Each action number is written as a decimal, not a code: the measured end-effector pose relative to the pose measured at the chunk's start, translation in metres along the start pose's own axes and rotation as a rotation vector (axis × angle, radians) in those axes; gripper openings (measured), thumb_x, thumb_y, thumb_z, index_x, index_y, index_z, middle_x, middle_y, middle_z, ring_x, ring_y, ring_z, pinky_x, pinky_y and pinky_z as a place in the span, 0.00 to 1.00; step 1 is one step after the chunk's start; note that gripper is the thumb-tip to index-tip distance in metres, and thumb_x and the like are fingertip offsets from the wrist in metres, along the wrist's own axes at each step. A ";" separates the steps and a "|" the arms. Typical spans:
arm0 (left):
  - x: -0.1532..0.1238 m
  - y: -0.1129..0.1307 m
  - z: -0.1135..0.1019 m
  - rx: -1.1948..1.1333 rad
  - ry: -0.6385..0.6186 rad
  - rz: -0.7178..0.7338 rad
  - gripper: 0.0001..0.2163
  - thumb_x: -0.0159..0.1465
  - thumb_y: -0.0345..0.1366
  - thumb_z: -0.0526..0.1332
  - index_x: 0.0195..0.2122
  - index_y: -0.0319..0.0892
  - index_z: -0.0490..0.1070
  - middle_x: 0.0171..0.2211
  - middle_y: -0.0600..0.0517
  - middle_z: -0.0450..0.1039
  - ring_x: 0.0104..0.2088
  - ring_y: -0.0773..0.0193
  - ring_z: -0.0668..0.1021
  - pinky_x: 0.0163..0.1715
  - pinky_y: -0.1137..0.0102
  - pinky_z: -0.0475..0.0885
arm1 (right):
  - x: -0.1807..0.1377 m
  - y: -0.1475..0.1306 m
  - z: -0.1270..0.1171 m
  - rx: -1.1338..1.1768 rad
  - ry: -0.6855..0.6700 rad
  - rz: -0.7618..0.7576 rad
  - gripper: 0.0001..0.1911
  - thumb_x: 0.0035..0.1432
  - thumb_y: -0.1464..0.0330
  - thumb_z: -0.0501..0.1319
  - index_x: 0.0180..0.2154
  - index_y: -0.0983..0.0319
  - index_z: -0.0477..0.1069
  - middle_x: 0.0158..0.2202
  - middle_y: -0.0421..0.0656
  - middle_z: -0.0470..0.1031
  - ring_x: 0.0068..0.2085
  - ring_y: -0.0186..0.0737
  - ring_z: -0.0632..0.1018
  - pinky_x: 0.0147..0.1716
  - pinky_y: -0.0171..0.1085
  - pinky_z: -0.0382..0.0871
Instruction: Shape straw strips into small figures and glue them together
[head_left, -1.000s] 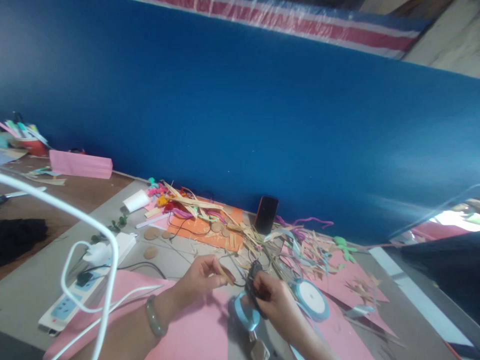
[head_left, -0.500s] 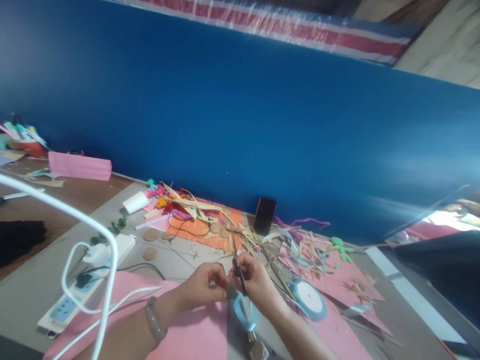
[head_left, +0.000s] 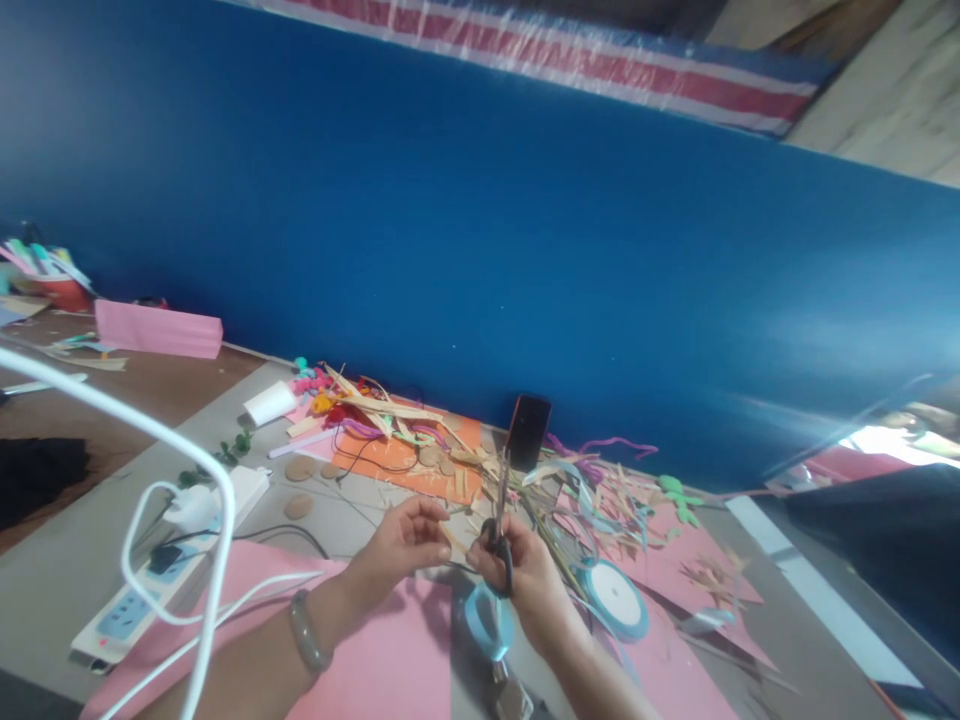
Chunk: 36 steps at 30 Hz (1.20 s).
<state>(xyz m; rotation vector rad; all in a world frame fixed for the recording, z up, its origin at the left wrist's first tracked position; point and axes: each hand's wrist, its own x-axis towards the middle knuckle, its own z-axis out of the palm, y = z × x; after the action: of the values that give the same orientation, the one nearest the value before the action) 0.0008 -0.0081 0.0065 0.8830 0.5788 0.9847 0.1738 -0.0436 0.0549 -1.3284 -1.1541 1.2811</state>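
A pair of scissors with black handles is held in my right hand, its blades pointing up and away from me. To its left, my left hand hovers over the edge of a pink sheet, wearing a grey bangle. The thumb and fingers of that hand are apart, and I make out nothing between them. Below my right hand stands a roll of light blue ribbon. Another ribbon spool, white in the middle, lies just right of my right wrist.
Tan strips and pipe cleaners lie over an orange sheet. A phone leans on the blue partition. At left are a power strip, a white cable and a white cup. Scraps cover the pink paper at right.
My hands, close together before, have moved apart. The left fingers have spread from a pinch. The scissors have shifted right with my right hand and their blades stand more upright.
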 end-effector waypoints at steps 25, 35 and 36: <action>-0.007 0.014 0.009 0.172 0.043 0.078 0.07 0.57 0.35 0.65 0.24 0.38 0.75 0.25 0.50 0.78 0.28 0.66 0.76 0.33 0.73 0.68 | -0.016 -0.006 -0.017 -0.652 -0.105 -0.171 0.17 0.43 0.64 0.68 0.29 0.59 0.60 0.23 0.32 0.60 0.25 0.31 0.61 0.24 0.32 0.56; -0.004 0.005 0.003 0.219 0.039 0.108 0.06 0.57 0.32 0.64 0.24 0.38 0.73 0.24 0.51 0.76 0.28 0.65 0.76 0.32 0.73 0.69 | -0.027 -0.011 -0.027 -1.042 -0.156 -0.118 0.18 0.42 0.61 0.69 0.29 0.58 0.60 0.26 0.35 0.68 0.32 0.38 0.67 0.30 0.34 0.56; -0.004 0.004 0.003 0.244 0.032 0.110 0.05 0.57 0.31 0.64 0.24 0.38 0.73 0.24 0.51 0.76 0.29 0.64 0.76 0.33 0.72 0.69 | -0.027 -0.011 -0.026 -1.048 -0.152 -0.116 0.19 0.42 0.61 0.69 0.28 0.58 0.60 0.26 0.35 0.67 0.32 0.38 0.67 0.29 0.34 0.56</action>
<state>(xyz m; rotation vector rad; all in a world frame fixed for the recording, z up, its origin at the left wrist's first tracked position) -0.0008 -0.0115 0.0112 1.1268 0.6938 1.0429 0.1993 -0.0690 0.0698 -1.8476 -2.1240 0.6646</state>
